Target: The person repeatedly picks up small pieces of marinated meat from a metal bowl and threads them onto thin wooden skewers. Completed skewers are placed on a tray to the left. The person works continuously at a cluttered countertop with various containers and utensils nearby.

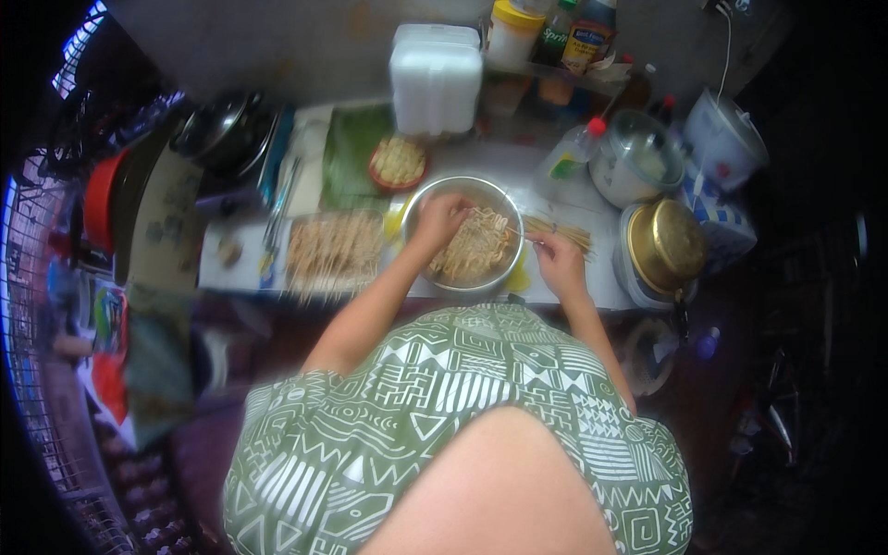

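A round metal bowl (pixel 521 258) stands before me with pale, ribbon-like strips of food (pixel 466 251) inside. Over its left side reaches my left hand (pixel 441 220), fingertips pinching a food strip (pixel 491 219) near the far rim. My right hand (pixel 559 262), just beyond the bowl's right rim, grips a thin stick, apparently a bamboo skewer (pixel 515 231), whose tip points at that strip. More loose bamboo skewers (pixel 565 234) lie in a bundle behind my right hand. On the left, a clear tray (pixel 336 248) holds rows of skewered food, sticks towards me.
Behind the bowl are a small red bowl of pale pieces (pixel 398 164), a banana leaf (pixel 352 149) and stacked white foam boxes (pixel 436 80). A red-capped bottle (pixel 573 154), a lidded pot (pixel 637 161) and a gold-coloured pot (pixel 667 244) stand right. Tongs (pixel 281 201) lie left.
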The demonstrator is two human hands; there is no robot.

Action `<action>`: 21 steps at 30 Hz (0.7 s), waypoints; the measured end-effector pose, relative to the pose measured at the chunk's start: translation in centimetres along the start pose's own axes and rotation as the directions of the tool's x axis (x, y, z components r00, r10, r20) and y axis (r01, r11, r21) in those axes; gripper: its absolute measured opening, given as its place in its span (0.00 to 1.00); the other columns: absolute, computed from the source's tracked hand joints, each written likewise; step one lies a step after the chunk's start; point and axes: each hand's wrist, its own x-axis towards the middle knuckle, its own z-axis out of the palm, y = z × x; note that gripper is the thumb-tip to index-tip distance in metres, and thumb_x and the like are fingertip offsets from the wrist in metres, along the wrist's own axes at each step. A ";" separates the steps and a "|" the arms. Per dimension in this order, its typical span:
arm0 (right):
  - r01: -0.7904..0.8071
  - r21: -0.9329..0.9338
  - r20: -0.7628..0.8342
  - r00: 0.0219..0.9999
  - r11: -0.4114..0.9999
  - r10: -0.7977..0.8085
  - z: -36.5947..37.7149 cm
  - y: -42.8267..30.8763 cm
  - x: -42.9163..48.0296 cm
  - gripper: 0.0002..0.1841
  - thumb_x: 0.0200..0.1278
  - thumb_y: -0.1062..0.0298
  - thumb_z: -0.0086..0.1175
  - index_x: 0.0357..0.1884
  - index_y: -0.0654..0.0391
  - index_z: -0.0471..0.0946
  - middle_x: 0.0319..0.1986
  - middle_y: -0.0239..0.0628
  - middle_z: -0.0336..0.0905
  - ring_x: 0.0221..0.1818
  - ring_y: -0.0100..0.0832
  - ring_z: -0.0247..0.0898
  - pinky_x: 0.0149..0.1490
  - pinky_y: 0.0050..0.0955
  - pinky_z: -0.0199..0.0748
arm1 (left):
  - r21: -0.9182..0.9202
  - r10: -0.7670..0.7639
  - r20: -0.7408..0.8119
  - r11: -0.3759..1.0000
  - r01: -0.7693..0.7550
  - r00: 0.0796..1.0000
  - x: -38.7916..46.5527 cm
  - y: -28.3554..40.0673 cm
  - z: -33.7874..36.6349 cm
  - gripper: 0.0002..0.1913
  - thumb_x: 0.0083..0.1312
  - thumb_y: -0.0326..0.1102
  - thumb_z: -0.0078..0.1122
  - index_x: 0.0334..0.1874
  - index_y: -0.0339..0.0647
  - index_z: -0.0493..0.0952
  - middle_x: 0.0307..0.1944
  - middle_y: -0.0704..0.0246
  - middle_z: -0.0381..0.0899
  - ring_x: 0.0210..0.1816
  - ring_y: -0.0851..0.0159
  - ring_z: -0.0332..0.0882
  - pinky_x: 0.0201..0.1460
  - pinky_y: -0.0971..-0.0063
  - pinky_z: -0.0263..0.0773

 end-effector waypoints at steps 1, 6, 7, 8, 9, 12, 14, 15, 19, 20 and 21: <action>0.001 0.005 -0.003 1.000 1.000 -0.001 0.1 0.1 0.0 0.10 0.57 0.74 0.54 0.40 0.54 0.83 0.31 0.40 0.81 0.25 0.34 0.73 0.32 0.29 0.69 | -0.002 0.006 0.007 1.000 -0.006 1.000 0.0 -0.1 0.0 0.05 0.59 0.36 0.65 0.35 0.46 0.84 0.29 0.70 0.85 0.33 0.65 0.81 0.66 0.60 0.54; -0.016 0.059 -0.010 1.000 0.998 0.016 0.2 0.2 -0.1 0.11 0.57 0.75 0.54 0.40 0.54 0.83 0.31 0.40 0.81 0.25 0.33 0.74 0.32 0.28 0.69 | -0.035 -0.013 0.047 0.999 0.014 0.999 0.0 -0.4 -0.2 0.05 0.59 0.35 0.64 0.36 0.48 0.83 0.30 0.72 0.85 0.35 0.65 0.82 0.70 0.57 0.49; -0.005 0.064 -0.016 1.000 0.998 0.006 0.2 0.3 -0.1 0.11 0.57 0.75 0.54 0.40 0.54 0.83 0.31 0.40 0.81 0.25 0.33 0.74 0.32 0.28 0.69 | -0.029 -0.016 0.046 0.999 0.017 0.999 0.0 -0.5 -0.2 0.05 0.59 0.34 0.64 0.36 0.49 0.83 0.31 0.72 0.85 0.35 0.65 0.82 0.70 0.56 0.49; 0.006 0.069 -0.022 1.000 0.998 -0.004 0.3 0.3 -0.1 0.11 0.57 0.75 0.54 0.40 0.54 0.83 0.30 0.40 0.81 0.25 0.32 0.74 0.32 0.28 0.69 | -0.023 -0.019 0.046 1.000 0.020 0.999 0.0 -0.6 -0.2 0.05 0.59 0.34 0.64 0.36 0.49 0.83 0.31 0.73 0.85 0.35 0.65 0.82 0.71 0.56 0.48; 0.004 0.060 -0.016 1.000 0.998 -0.003 0.3 0.3 -0.1 0.11 0.57 0.75 0.54 0.40 0.54 0.83 0.30 0.40 0.81 0.25 0.33 0.73 0.32 0.28 0.69 | -0.017 -0.022 0.045 1.000 0.023 0.999 0.0 -0.5 -0.2 0.05 0.59 0.34 0.64 0.36 0.49 0.83 0.31 0.73 0.85 0.36 0.65 0.82 0.71 0.55 0.47; 0.002 0.040 -0.005 1.000 0.999 -0.002 0.2 0.3 -0.1 0.11 0.57 0.75 0.54 0.40 0.54 0.83 0.29 0.40 0.81 0.24 0.33 0.73 0.31 0.28 0.68 | -0.036 -0.036 0.048 0.999 0.038 0.998 0.0 -0.4 -0.4 0.05 0.59 0.33 0.64 0.37 0.49 0.83 0.32 0.72 0.85 0.36 0.65 0.82 0.72 0.54 0.45; 0.002 0.036 -0.005 1.000 0.999 -0.002 0.2 0.3 -0.1 0.11 0.57 0.75 0.54 0.40 0.54 0.83 0.28 0.40 0.81 0.23 0.33 0.72 0.31 0.29 0.68 | -0.036 -0.023 0.049 0.999 0.024 0.999 0.0 -0.1 -0.5 0.05 0.59 0.33 0.64 0.37 0.48 0.83 0.32 0.72 0.85 0.37 0.65 0.82 0.73 0.53 0.45; -0.007 0.027 0.002 1.000 1.000 0.007 0.1 0.2 -0.1 0.11 0.57 0.74 0.54 0.40 0.53 0.83 0.28 0.40 0.81 0.23 0.33 0.72 0.31 0.29 0.68 | -0.036 -0.016 0.048 0.999 0.018 0.999 0.0 0.0 -0.6 0.05 0.58 0.33 0.64 0.37 0.48 0.83 0.32 0.72 0.85 0.37 0.65 0.82 0.73 0.53 0.45; -0.015 -0.014 0.025 1.000 1.000 0.016 -0.2 0.0 0.0 0.11 0.57 0.73 0.55 0.40 0.51 0.84 0.27 0.41 0.80 0.24 0.35 0.73 0.31 0.31 0.68 | -0.038 0.009 0.044 0.999 -0.007 0.999 0.1 0.3 -0.7 0.05 0.58 0.32 0.64 0.37 0.48 0.83 0.33 0.71 0.85 0.37 0.64 0.82 0.72 0.53 0.47; -0.011 -0.026 0.030 0.999 1.000 0.012 -0.2 0.1 0.0 0.11 0.57 0.73 0.55 0.40 0.51 0.84 0.27 0.41 0.80 0.24 0.36 0.73 0.31 0.31 0.69 | -0.041 0.016 0.044 0.999 -0.014 0.999 0.2 0.3 -0.7 0.05 0.58 0.32 0.65 0.36 0.47 0.83 0.33 0.71 0.85 0.38 0.64 0.82 0.72 0.54 0.48; -0.011 -0.026 0.032 0.999 1.000 0.011 -0.3 0.1 0.0 0.11 0.57 0.73 0.55 0.40 0.51 0.84 0.27 0.41 0.80 0.24 0.36 0.74 0.32 0.31 0.69 | -0.043 0.023 0.045 0.999 -0.021 0.999 0.2 0.2 -0.7 0.05 0.57 0.31 0.65 0.36 0.47 0.84 0.33 0.71 0.85 0.38 0.64 0.82 0.72 0.54 0.49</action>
